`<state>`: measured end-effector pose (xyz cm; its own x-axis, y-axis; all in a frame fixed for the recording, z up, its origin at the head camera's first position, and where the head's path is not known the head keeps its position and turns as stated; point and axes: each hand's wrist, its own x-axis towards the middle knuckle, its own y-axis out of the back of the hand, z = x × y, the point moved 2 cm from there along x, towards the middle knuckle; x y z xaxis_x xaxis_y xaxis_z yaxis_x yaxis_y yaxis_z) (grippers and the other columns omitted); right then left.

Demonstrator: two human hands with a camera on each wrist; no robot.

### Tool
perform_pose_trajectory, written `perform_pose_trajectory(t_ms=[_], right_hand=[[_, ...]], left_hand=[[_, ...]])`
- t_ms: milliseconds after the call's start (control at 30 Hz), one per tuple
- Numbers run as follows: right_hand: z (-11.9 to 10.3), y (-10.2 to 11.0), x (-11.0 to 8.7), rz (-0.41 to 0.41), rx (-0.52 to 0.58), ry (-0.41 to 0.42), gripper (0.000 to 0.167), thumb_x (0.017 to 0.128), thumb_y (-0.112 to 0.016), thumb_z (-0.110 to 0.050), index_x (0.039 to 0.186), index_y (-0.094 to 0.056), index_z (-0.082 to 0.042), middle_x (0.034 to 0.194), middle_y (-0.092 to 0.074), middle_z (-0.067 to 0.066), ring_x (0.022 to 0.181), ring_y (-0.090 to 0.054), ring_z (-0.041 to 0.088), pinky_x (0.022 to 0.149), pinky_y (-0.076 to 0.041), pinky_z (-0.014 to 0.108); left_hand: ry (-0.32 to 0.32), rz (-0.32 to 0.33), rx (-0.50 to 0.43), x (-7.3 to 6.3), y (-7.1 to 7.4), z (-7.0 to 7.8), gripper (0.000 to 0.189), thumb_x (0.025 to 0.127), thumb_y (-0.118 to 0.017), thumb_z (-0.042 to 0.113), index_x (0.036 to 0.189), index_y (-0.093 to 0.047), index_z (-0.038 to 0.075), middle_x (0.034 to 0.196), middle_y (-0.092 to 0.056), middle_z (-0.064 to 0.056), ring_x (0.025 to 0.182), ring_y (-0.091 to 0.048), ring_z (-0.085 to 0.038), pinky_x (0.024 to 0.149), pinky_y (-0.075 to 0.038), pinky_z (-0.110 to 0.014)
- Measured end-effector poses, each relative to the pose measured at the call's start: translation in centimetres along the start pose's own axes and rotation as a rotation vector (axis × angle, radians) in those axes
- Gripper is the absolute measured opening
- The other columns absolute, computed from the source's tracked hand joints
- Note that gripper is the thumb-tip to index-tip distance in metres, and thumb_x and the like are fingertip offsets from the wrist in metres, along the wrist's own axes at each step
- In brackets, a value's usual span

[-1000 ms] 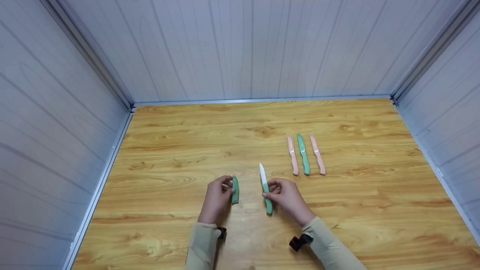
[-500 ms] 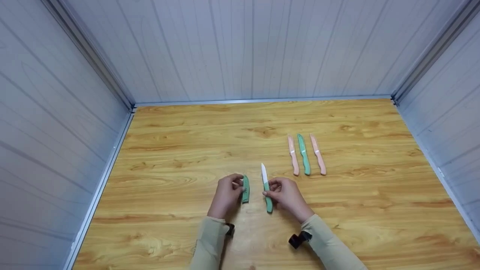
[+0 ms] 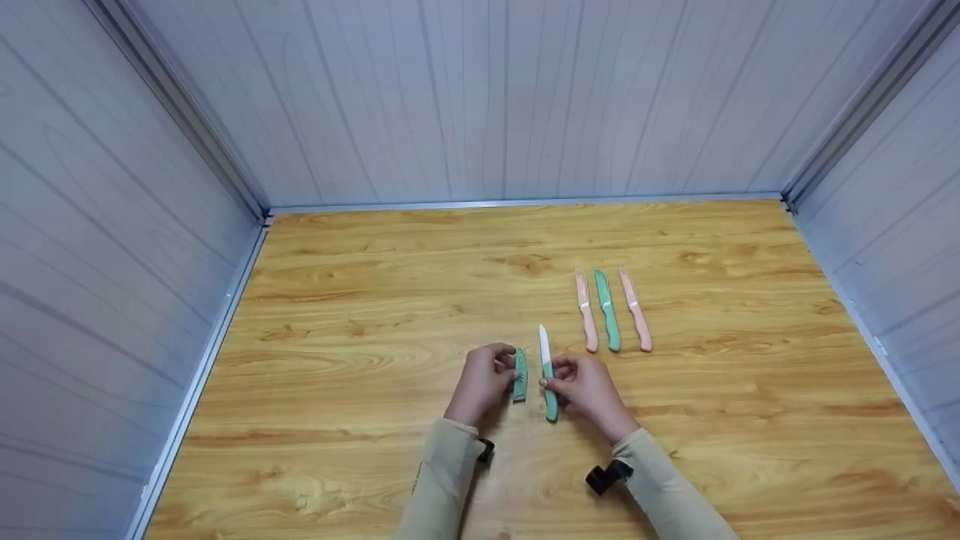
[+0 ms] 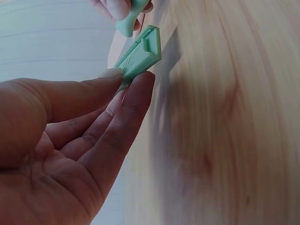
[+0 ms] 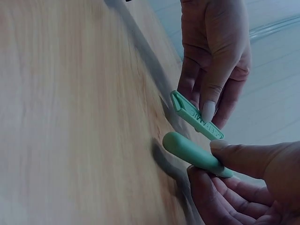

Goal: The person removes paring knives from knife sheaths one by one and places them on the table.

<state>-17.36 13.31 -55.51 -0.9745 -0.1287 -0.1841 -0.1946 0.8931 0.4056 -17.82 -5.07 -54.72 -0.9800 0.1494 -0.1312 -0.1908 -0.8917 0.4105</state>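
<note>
Between thumb and fingers my left hand [image 3: 484, 381] pinches a green knife sheath [image 3: 520, 375], its open end toward me. Raised lettering shows on the sheath [image 5: 194, 116] in the right wrist view. My right hand [image 3: 590, 386] holds a small knife by its green handle [image 3: 551, 401], thumb on top and fingers beneath. The knife's white blade [image 3: 544, 345] is bare and points away from me. Sheath and knife are side by side, a narrow gap apart, above the table. In the left wrist view only the end of the knife handle [image 4: 125, 26] shows.
To the right and beyond my hands lie three sheathed knives in a row: a pink knife [image 3: 586, 311], a green knife [image 3: 607, 311] and another pink knife [image 3: 636, 311]. Pale panel walls [image 3: 502, 105] bound the wooden table [image 3: 337, 300] at the back and sides.
My left hand has moved right with the sheath, narrowing the gap to the knife. The right hand has shifted slightly right with the knife. The three knives in the row stay put.
</note>
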Motion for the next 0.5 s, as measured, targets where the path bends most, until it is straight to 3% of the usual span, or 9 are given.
perform_pose_trajectory(t_ms=[233, 500], right_hand=[[0.5, 0.7, 0.2, 0.039, -0.005, -0.021, 0.023, 0.077, -0.078, -0.002, 0.097, -0.068, 0.004, 0.073, -0.064, 0.004, 0.059, -0.06, 0.013, 0.053, -0.052, 0.026], [0.6, 1.5, 0.1, 0.077, -0.004, -0.019, 0.023, 0.077, -0.077, 0.0, 0.097, -0.068, 0.004, 0.071, -0.064, 0.004, 0.058, -0.06, 0.013, 0.052, -0.052, 0.027]], left_hand=[[-0.026, -0.005, 0.006, 0.7, -1.1, 0.2, 0.026, 0.084, -0.065, -0.011, 0.109, -0.064, -0.005, 0.088, -0.064, -0.009, 0.076, -0.06, -0.015, 0.066, -0.052, -0.027], [0.002, -0.018, 0.018, 1.5, -2.2, 0.8, 0.025, 0.083, -0.065, -0.01, 0.108, -0.065, -0.005, 0.087, -0.063, -0.007, 0.076, -0.059, -0.013, 0.067, -0.051, -0.025]])
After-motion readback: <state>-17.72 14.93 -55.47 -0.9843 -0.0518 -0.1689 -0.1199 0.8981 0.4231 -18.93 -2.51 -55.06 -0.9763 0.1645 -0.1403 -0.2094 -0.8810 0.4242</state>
